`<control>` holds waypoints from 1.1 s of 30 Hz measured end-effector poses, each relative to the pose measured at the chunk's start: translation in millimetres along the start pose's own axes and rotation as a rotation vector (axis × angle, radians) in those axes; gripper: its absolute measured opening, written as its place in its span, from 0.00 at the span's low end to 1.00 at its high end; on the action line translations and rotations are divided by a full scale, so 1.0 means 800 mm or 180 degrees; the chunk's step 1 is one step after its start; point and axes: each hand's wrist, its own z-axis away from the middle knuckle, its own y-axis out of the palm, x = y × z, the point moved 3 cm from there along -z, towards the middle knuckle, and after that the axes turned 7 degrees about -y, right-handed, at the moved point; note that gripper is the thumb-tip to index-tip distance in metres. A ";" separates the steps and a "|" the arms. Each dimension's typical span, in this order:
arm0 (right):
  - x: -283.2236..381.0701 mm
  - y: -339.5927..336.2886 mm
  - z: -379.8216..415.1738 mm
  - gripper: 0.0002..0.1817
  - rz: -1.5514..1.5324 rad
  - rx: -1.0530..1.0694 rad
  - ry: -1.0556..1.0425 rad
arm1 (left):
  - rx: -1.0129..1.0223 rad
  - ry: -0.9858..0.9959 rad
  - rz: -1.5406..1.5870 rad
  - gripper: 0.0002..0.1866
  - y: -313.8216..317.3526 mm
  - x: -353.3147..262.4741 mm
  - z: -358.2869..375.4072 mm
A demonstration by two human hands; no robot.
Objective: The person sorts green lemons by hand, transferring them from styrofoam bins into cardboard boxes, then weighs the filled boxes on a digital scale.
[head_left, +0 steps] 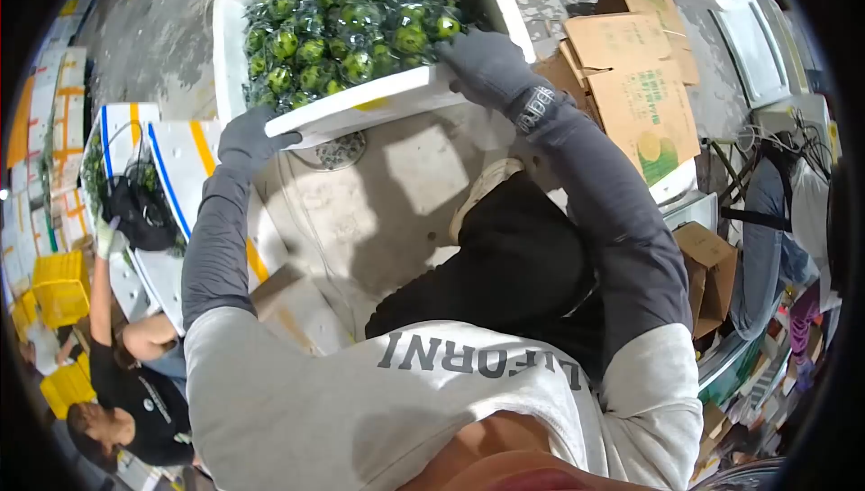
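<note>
A white foam box [360, 104] full of green round fruit [358, 65] under clear plastic is at the top of the head view. The box's near wall slants, its right end farther from me. My left hand [250, 141], in a grey glove, grips the near left corner of the box. My right hand [491, 66], gloved the same way, is closed over the rim at the near right, its fingertips beside the fruit. The underside of the box and part of the fingers are hidden.
Flattened cardboard boxes [644, 104] lie to the right, near a white foam lid [752, 50]. White foam boxes with orange and blue tape [180, 153] stand at left. Beyond are yellow crates [61, 288] and a person in a black shirt [135, 392]. A round drain [341, 152] is in the floor.
</note>
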 end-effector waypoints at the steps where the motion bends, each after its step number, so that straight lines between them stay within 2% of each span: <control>1: 0.010 0.004 0.010 0.15 -0.0017 0.0052 -0.0065 | 0.0021 -0.0053 0.0052 0.33 0.004 0.000 0.020; 6: 0.049 -0.006 0.060 0.22 0.0009 0.0655 -0.0364 | 0.0029 0.0203 0.0332 0.31 0.043 0.009 0.109; 7: 0.054 -0.006 0.065 0.23 -0.0013 0.0774 -0.0443 | -0.0172 0.0328 0.0437 0.26 0.044 0.010 0.127; 9: 0.057 -0.005 0.073 0.23 0.0125 0.0694 -0.0471 | -0.0703 0.0744 0.1239 0.21 0.057 0.033 0.149; 10: 0.062 -0.003 0.074 0.23 0.0167 0.0663 -0.0463 | -0.1196 0.0530 0.1681 0.19 0.056 0.041 0.159; 11: 0.066 -0.012 0.069 0.22 0.0116 0.0937 -0.0354 | -0.1686 0.0299 0.2108 0.17 0.057 0.049 0.168; 12: 0.069 -0.008 0.067 0.22 0.0117 0.0669 -0.0623 | -0.2400 -0.0022 0.1364 0.18 0.065 0.065 0.167; 13: 0.070 -0.003 0.066 0.21 0.0106 0.0396 -0.0877 | -0.2773 -0.0518 0.1478 0.18 0.085 0.085 0.168; 15: 0.087 0.003 0.055 0.20 -0.0007 0.0125 -0.1224 | -0.2430 -0.1911 0.4353 0.19 0.203 0.149 0.156; 16: 0.096 0.003 0.048 0.19 -0.0046 -0.0011 -0.1391 | -0.2257 -0.1539 0.5967 0.20 0.270 0.177 0.137; 17: 0.107 0.005 0.038 0.18 -0.0034 -0.0042 -0.1554 | -0.2336 -0.2062 0.5753 0.20 0.302 0.154 0.140; 20: 0.160 0.010 0.006 0.17 -0.0047 -0.0163 -0.1951 | -0.0180 -0.1570 0.7580 0.27 0.374 0.130 0.154; 21: 0.183 0.015 -0.006 0.19 -0.0070 -0.0258 -0.2007 | 0.0319 -0.1560 0.7073 0.23 0.447 0.143 0.146; 22: 0.209 0.017 -0.019 0.21 -0.0096 -0.0356 -0.2064 | -0.0008 -0.2902 0.6806 0.18 0.390 0.093 0.161; 23: 0.239 0.019 -0.035 0.18 0.0066 -0.0094 -0.1988 | 0.0519 -0.2715 0.7259 0.15 0.425 0.084 0.154; 25: 0.289 0.034 -0.067 0.13 -0.0273 0.0108 -0.1795 | 0.0893 -0.3131 0.6027 0.13 0.418 0.033 0.142; 27: 0.317 0.045 -0.094 0.12 -0.1301 0.0308 -0.1235 | 0.0916 -0.3122 0.5624 0.13 0.414 0.005 0.134; 29: 0.324 0.039 -0.093 0.12 -0.1236 0.0576 -0.1081 | 0.0883 -0.3077 0.5354 0.13 0.411 -0.010 0.128; 33: 0.316 0.023 -0.108 0.13 -0.0958 0.1398 -0.1750 | 0.0835 -0.2986 0.4972 0.13 0.414 -0.032 0.121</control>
